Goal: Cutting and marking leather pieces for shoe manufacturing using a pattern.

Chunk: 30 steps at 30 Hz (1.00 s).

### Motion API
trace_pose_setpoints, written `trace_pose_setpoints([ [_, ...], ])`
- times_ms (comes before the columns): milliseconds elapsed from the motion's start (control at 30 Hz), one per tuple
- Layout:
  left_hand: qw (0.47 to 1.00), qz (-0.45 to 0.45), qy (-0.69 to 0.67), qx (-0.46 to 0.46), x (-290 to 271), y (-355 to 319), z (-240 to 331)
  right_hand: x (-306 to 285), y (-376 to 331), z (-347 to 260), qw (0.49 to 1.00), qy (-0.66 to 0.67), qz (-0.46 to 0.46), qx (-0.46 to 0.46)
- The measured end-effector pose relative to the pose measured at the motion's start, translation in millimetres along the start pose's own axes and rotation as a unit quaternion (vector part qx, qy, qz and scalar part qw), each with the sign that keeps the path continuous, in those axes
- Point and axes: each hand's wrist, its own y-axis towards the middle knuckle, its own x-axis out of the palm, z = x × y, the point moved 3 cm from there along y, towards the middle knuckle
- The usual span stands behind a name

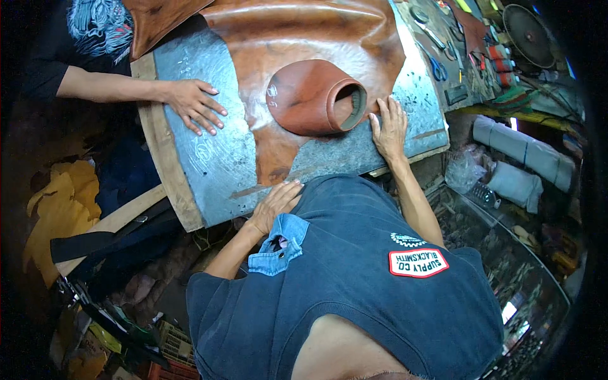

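Both hands open and flat: left hand [277, 202] on the table's [196, 164] near edge by the hide [297, 38], right hand [389, 126] just right of the leather roll [313, 96]. Roll's long axis runs left-right, mouth toward the nearer right hand.

Hide [297, 31] lies spread on worktop [196, 158], w/ rolled piece [310, 98] on top near centre. Right hand [389, 123] flat on worktop just right of roll; left hand [275, 202] at near edge, touching hide's tip. Co-worker's hand [193, 104] on worktop, far left. Tools [443, 44] behind-right.
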Motion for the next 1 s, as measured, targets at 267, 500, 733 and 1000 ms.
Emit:
trace_pose_setpoints([
  [267,1.0,-0.008,-0.016,-0.013,0.9,-2.2,-1.0,0.8,0.0,0.9,1.0,0.0,0.002,-0.007],
  [500,1.0,-0.007,-0.006,-0.009,3.1,-3.4,-1.3,1.0,-0.5,1.7,1.0,0.003,0.001,-0.003],
  [733,0.999,-0.006,-0.01,-0.036,4.3,-2.5,-0.4,1.0,-1.0,0.7,1.0,-0.009,-0.005,0.004],
  [1000,1.0,0.007,-0.016,-0.02,3.1,-2.5,-1.0,-1.3,1.1,-2.5,1.0,-0.015,-0.002,-0.005],
])
